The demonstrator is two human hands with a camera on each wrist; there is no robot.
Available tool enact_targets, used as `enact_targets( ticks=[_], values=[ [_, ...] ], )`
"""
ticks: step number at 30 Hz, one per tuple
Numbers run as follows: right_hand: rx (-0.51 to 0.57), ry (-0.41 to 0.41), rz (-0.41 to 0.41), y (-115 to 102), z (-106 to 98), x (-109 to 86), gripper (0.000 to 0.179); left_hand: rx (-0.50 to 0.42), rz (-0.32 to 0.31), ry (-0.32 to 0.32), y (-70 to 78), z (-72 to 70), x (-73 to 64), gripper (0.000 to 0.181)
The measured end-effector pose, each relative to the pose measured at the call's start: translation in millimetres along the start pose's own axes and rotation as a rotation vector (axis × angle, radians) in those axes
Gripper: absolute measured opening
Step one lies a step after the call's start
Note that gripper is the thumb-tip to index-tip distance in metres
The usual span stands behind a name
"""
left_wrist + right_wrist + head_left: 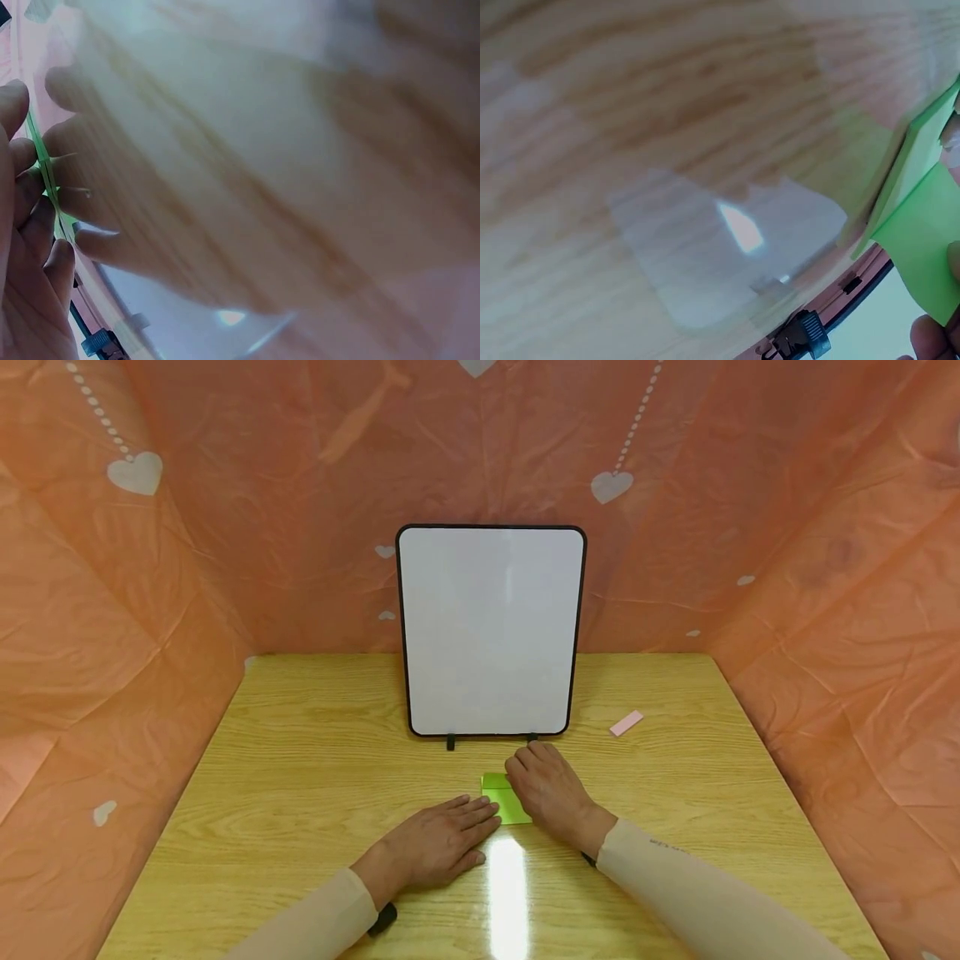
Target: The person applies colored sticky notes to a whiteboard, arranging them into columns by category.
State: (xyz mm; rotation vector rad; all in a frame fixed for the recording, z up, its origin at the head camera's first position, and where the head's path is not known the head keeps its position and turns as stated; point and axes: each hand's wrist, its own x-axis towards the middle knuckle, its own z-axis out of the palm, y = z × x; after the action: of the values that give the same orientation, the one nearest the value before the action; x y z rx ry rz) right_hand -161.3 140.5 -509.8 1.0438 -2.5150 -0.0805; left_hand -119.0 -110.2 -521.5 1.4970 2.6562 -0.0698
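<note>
A bright green sticky note pad (514,811) lies on the wooden table in front of the whiteboard. My left hand (442,842) rests flat with straight fingers, the fingertips touching the pad's left side. Over the pad's right part, my right hand (551,787) pinches the top sheet at its far edge. That green sheet (921,229) stands bent away from the stack (919,146) in the right wrist view, with fingertips (928,337) at its edge. Part of the pad is hidden under the right hand.
A black-framed whiteboard (491,631) stands upright behind the hands on small black feet (451,742). To its right a small pink strip (626,723) lies on the table (300,760). Orange cloth (225,527) with white hearts hangs around three sides.
</note>
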Motion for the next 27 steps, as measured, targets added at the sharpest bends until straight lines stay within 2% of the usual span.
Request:
enact_targets(
  ticks=[13,23,27],
  values=[
    [-0.004,0.007,0.022,4,-1,5.0,0.015,-0.058,0.002,-0.007,-2.1,-1.5,1.4,0.055],
    [0.034,0.041,0.036,8,-1,10.3,0.016,-0.1,0.001,-0.005,-3.4,-3.0,3.8,0.053],
    [0.038,0.053,0.039,10,1,11.5,0.017,-0.099,0.011,0.013,-3.0,-3.8,3.4,0.052]
  ],
)
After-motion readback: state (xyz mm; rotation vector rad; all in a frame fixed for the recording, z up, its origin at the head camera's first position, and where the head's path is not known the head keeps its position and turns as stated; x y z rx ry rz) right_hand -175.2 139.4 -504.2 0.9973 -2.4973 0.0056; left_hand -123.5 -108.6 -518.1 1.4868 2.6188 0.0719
